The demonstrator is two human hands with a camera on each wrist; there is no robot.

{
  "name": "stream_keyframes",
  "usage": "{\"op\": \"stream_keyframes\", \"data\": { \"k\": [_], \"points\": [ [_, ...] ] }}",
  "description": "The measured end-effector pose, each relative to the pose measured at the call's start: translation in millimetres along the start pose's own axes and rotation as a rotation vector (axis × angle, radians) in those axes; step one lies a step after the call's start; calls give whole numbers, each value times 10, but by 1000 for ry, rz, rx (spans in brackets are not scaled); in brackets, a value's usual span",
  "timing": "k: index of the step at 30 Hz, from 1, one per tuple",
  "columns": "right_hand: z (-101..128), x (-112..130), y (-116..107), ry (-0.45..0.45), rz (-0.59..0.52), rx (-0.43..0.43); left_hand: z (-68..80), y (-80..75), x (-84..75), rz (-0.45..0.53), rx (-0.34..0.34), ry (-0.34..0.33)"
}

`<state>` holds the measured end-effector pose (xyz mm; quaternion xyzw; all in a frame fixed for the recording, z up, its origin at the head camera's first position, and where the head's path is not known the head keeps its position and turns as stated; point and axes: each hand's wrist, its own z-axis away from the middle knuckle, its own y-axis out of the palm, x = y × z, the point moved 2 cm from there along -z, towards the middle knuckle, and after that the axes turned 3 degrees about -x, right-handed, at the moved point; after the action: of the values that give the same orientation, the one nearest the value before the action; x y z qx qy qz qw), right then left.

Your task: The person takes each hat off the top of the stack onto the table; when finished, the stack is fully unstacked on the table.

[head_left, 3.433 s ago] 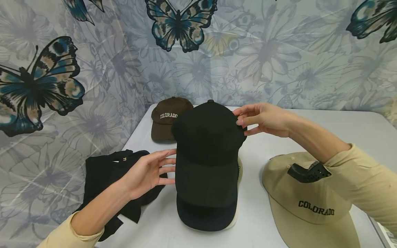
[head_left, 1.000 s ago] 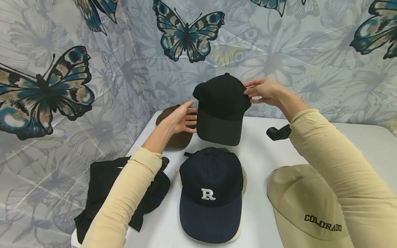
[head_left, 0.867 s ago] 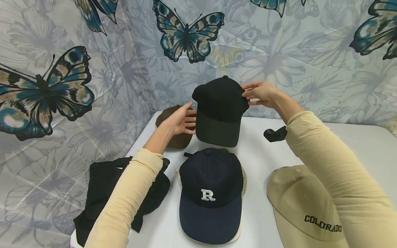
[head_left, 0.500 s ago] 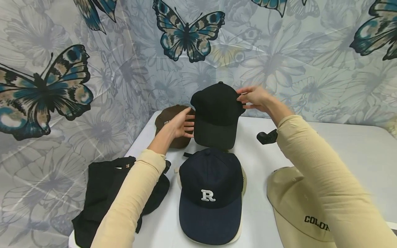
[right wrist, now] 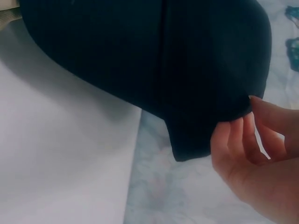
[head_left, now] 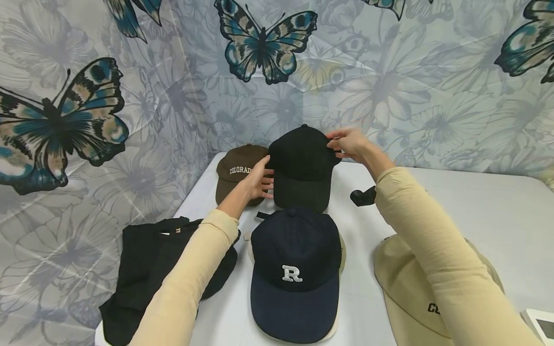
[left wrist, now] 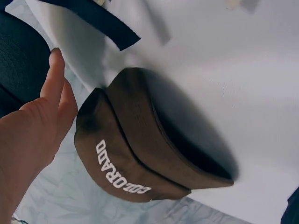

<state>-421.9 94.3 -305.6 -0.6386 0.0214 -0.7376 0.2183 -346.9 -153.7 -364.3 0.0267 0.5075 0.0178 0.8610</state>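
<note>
A plain black baseball cap (head_left: pixel 301 151) is upright behind the navy cap, its brim low over the navy crown in the head view. My right hand (head_left: pixel 352 145) pinches its right edge, thumb outside and fingers tucked under, as the right wrist view shows. At the left side, my left hand (head_left: pixel 255 181) touches the cap with fairly straight fingers, some tips hidden behind it. Just beyond that hand stands a brown COLORADO cap (left wrist: pixel 126 140). A navy cap (head_left: pixel 294 302) with a white R sits in front, light-coloured caps showing under its edges.
A khaki COLORADO cap (head_left: pixel 407 288) lies at the right, partly under my right sleeve. Folded black clothing (head_left: pixel 143 269) is at the left. The white table (head_left: pixel 476 202) ends at a butterfly-printed cloth (head_left: pixel 389 96). A white-framed object (head_left: pixel 538 324) shows at the lower right corner.
The black cap was lifted off the navy cap and carried back and up. In the last second both hands have lowered it and shifted it slightly left; the brown cap's lettering shows again.
</note>
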Motion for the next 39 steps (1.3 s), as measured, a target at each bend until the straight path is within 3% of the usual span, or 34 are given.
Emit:
{"op": "stream_keyframes", "data": {
  "k": [8,20,39],
  "points": [
    [-58,-40,8,6,-14,-37,-126,4,31,49,-15,12],
    [-97,-131,73,3,-186,-36,-260,8,140,89,-10,-16],
    [-172,-427,80,109,-271,-15,-384,59,178,94,-40,-78]
  ]
}}
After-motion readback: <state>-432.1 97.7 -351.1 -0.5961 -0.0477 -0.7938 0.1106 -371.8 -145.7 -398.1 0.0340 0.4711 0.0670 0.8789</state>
